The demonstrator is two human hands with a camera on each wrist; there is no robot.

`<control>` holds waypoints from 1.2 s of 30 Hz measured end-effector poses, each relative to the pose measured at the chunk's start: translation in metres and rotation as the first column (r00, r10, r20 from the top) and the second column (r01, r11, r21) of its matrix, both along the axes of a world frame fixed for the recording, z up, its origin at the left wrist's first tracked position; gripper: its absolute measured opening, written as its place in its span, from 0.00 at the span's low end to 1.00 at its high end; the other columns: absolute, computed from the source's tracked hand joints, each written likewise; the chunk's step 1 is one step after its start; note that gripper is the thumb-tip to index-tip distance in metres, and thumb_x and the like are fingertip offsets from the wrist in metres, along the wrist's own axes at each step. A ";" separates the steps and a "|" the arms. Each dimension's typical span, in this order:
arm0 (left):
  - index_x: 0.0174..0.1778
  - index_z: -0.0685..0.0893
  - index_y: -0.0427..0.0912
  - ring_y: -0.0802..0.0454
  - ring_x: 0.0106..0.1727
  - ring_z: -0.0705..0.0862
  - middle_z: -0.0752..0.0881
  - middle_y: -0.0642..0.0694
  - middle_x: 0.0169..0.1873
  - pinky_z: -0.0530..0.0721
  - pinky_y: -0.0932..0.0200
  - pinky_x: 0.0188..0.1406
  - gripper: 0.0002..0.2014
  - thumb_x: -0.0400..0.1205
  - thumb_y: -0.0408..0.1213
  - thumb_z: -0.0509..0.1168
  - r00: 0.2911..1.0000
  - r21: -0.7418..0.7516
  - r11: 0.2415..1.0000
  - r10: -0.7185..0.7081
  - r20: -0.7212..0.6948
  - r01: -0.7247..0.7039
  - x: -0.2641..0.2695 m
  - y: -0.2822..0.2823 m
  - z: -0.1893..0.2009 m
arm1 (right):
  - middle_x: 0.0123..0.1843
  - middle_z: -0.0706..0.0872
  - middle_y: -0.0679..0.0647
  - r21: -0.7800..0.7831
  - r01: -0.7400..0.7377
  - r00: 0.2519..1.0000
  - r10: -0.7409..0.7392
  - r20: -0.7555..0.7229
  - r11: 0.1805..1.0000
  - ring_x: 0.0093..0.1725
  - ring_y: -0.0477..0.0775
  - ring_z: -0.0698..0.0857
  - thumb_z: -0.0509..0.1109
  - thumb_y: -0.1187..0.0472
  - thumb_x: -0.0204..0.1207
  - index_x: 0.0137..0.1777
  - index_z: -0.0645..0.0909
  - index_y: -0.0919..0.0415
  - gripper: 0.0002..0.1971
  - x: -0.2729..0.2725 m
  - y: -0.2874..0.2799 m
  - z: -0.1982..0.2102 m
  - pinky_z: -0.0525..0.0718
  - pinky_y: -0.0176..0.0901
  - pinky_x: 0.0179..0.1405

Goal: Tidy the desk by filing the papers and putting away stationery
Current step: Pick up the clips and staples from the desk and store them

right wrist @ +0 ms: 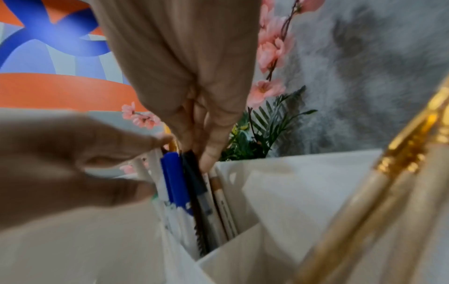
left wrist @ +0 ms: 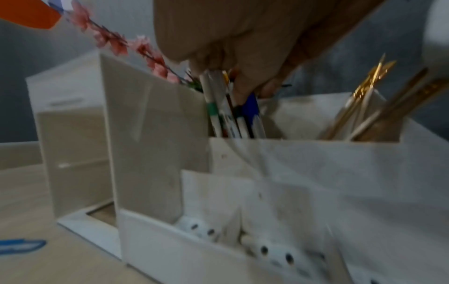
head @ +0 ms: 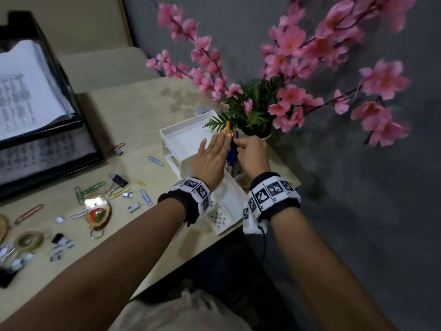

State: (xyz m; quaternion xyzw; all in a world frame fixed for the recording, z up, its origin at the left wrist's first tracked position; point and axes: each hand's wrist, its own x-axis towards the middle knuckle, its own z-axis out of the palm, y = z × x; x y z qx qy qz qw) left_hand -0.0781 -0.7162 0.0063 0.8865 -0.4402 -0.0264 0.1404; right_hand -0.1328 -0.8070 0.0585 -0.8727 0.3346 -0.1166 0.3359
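A white desk organizer [head: 167,134] stands at the desk's right end. A bundle of pens [head: 231,156] stands in its rear compartment, and an orange pen [head: 228,126] sticks up highest. My left hand [head: 220,139] lays fairly straight fingers against the bundle's left side. My right hand [head: 237,142] pinches the pen tops from the right. In the right wrist view my right fingertips [right wrist: 206,161] press on a black pen beside a blue-capped pen [right wrist: 175,178]. In the left wrist view my left hand [left wrist: 243,88] touches the pens [left wrist: 233,119].
Gold pens [left wrist: 364,107] fill the neighbouring compartment. A vase of pink flowers [head: 260,136] stands right behind the organizer. Paper clips [head: 156,161], a binder clip [head: 119,181] and a keychain [head: 97,211] lie scattered to the left. A black paper tray [head: 78,120] holds stacked papers.
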 end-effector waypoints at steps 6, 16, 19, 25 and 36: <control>0.82 0.51 0.44 0.40 0.76 0.70 0.61 0.40 0.81 0.69 0.48 0.74 0.34 0.82 0.31 0.58 0.942 -0.121 0.992 -0.018 -0.335 -0.024 0.020 0.053 0.031 | 0.55 0.86 0.64 -0.104 0.085 0.996 -0.085 -0.002 0.991 0.56 0.64 0.83 0.59 0.71 0.77 0.57 0.85 0.60 0.16 0.007 0.026 0.000 0.79 0.49 0.53; 0.51 0.87 0.34 0.45 0.42 0.88 0.91 0.37 0.42 0.84 0.57 0.50 0.11 0.82 0.31 0.59 0.744 -0.258 0.768 0.385 -0.546 -0.586 0.063 0.293 0.033 | 0.49 0.88 0.62 -0.094 -0.345 0.882 0.357 0.309 0.934 0.47 0.58 0.83 0.62 0.71 0.74 0.49 0.84 0.67 0.10 0.099 0.228 0.027 0.71 0.33 0.46; 0.50 0.86 0.33 0.43 0.40 0.87 0.90 0.34 0.42 0.85 0.53 0.50 0.11 0.82 0.31 0.59 0.631 -0.213 0.643 0.535 -0.561 -0.735 0.083 0.377 0.023 | 0.44 0.86 0.56 0.020 -0.584 0.806 0.576 0.135 0.812 0.45 0.53 0.82 0.62 0.69 0.76 0.48 0.84 0.64 0.09 0.118 0.298 0.008 0.75 0.37 0.46; 0.49 0.87 0.34 0.38 0.51 0.86 0.90 0.32 0.46 0.83 0.48 0.58 0.11 0.79 0.31 0.60 0.459 -0.007 0.530 0.728 -0.510 -0.848 0.135 0.487 -0.006 | 0.54 0.86 0.61 0.138 -0.721 0.631 0.726 -0.275 0.679 0.56 0.59 0.83 0.61 0.64 0.78 0.50 0.84 0.61 0.09 0.137 0.392 -0.053 0.81 0.49 0.59; 0.66 0.70 0.29 0.34 0.62 0.78 0.75 0.30 0.64 0.77 0.47 0.55 0.20 0.83 0.39 0.61 0.469 0.278 0.555 0.823 -0.322 -0.784 0.225 0.476 -0.036 | 0.74 0.63 0.62 0.053 -0.686 0.589 0.597 -0.545 0.725 0.72 0.66 0.67 0.81 0.47 0.60 0.73 0.63 0.64 0.46 0.143 0.448 -0.098 0.72 0.55 0.68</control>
